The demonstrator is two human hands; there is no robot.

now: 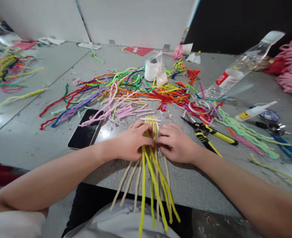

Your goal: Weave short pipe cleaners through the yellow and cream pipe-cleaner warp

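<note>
Head view: grey table [24,138], white wall panels [136,19] behind.

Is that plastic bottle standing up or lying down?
Lying down. The bottle rests on its side on the table, cap end pointing away to the right, its red label facing up.

Bright overhead light; glare on grey table [24,138]; fisheye-warped, soft edges

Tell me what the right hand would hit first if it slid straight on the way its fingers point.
The right hand points left, toward the left hand. Its fingertips already press the yellow and beige pipe cleaners, so it would likely meet the left hand's fingers first.
</note>
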